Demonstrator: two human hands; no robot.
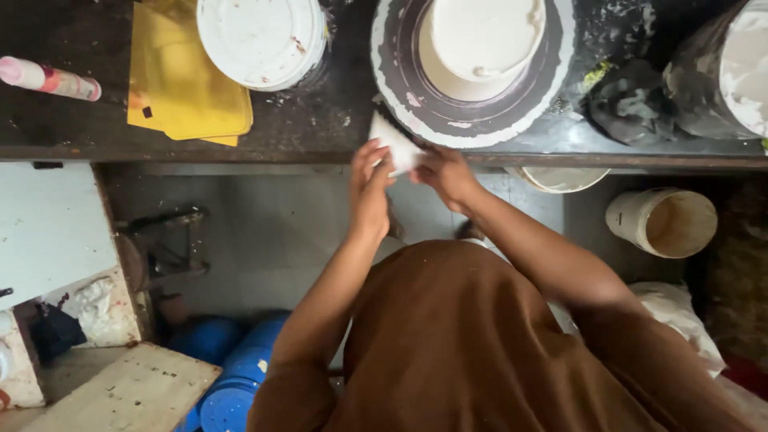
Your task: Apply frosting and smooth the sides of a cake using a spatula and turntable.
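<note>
White scraper (pixel 394 144) is resting at the dark tabletop (pixel 320 132) edge beside the turntable (pixel 472 120); we are pinching it with both left hand (pixel 370 188) and right hand (pixel 446 174) fingers, steadying it.

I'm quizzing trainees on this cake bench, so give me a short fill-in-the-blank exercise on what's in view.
1. Both hands, left hand and right hand, hold a ____ scraper at the counter's edge.
2. The frosted cake sits on a round ____ turntable.
3. The folders left of the white bucket lid are ____.

Missing words: white; black; yellow
</note>
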